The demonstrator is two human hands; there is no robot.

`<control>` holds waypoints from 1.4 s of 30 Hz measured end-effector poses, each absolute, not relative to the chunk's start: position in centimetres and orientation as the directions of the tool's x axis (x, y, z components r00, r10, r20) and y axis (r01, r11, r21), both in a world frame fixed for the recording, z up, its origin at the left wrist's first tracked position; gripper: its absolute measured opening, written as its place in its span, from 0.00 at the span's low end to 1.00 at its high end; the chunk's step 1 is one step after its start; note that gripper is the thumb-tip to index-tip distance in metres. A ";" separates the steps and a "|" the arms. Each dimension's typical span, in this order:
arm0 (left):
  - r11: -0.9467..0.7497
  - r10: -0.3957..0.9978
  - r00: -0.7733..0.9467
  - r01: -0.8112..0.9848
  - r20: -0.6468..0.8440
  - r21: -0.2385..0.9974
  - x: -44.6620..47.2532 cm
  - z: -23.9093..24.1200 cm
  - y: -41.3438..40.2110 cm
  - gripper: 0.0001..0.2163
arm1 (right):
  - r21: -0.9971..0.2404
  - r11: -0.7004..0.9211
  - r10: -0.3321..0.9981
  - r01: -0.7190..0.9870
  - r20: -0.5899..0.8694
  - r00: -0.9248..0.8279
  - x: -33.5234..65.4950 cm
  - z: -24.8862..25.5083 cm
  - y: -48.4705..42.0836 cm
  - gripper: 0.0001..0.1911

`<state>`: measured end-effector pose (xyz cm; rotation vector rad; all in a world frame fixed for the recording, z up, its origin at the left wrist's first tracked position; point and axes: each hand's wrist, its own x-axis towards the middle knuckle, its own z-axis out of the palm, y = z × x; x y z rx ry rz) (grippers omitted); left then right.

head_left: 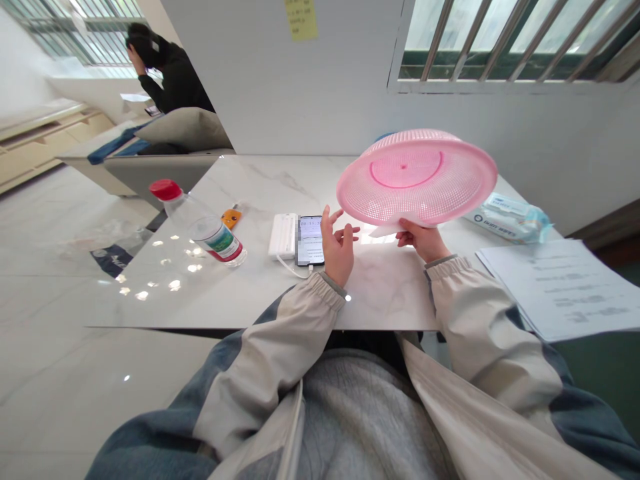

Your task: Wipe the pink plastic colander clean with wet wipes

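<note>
A pink mesh plastic basket (415, 183) is tilted above the table, its open inside facing me. My right hand (424, 241) grips the near rim, thumb on top, with a white wipe (386, 228) pressed between hand and rim. My left hand (340, 250) is held up left of the basket with its fingers apart and nothing in it. Close behind that hand lies a lit phone (310, 248), partly covered by it. A white power bank (283, 236) sits against the phone, and a white cable joins them.
Left on the marble-look table (280, 300) stands a clear bottle (220, 237) with a red cap, near an orange tag (231, 217). A wet-wipes pack (515, 221) and printed papers (570, 283) lie right. Another person (175, 77) sits beyond, far left.
</note>
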<state>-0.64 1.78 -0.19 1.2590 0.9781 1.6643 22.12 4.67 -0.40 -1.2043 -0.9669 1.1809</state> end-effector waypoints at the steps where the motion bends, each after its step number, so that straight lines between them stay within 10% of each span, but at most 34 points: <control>1: -0.379 0.919 -0.178 -0.151 0.352 0.913 -0.7 0.1 1.7 0.37 | -0.990 -0.025 0.986 -0.139 -0.047 0.158 22.1 -0.4 4.6 0.22; 24: -0.324 0.945 -0.102 -0.152 0.312 0.934 -0.5 -0.2 1.8 0.28 | -0.998 0.003 0.990 -0.059 -0.005 0.144 22.3 -0.8 4.5 0.19; 42: -0.275 0.955 0.064 -0.175 0.290 0.945 -0.1 -0.6 1.6 0.40 | -0.995 0.005 0.980 -0.104 -0.016 0.199 22.2 -0.2 4.6 0.18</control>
